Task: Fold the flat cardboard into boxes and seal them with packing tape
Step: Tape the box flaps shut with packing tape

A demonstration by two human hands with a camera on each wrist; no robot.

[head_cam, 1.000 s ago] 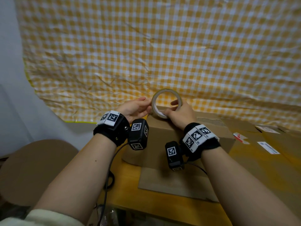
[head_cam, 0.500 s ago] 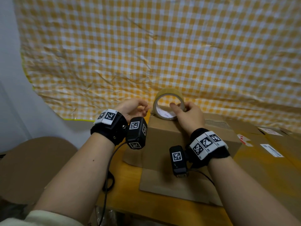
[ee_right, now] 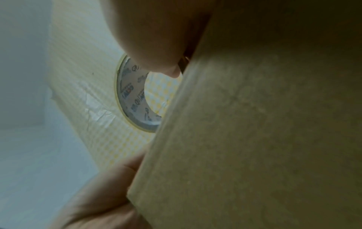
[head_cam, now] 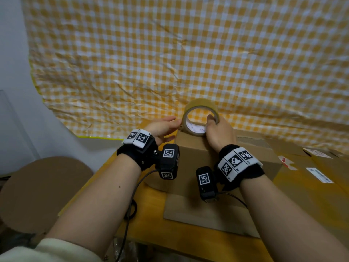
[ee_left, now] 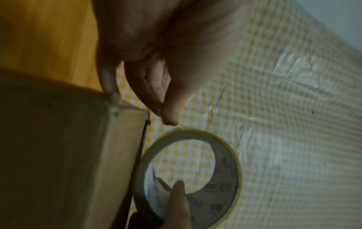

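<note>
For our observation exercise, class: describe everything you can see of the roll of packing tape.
The tan, translucent roll of packing tape stands upright on edge at the far edge of the brown cardboard box. Its grey-white inner core carries small printed logos, and the yellow checked cloth shows through its open centre. The right hand grips it, a digit hooked inside the core. The left hand's fingers reach its left rim; contact is unclear.

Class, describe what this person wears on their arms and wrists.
Both forearms are bare. Each wrist has a black strap with white square-coded tags and a black camera block bearing more tags. A black cable trails from the left one. A cream sleeve shows.
</note>
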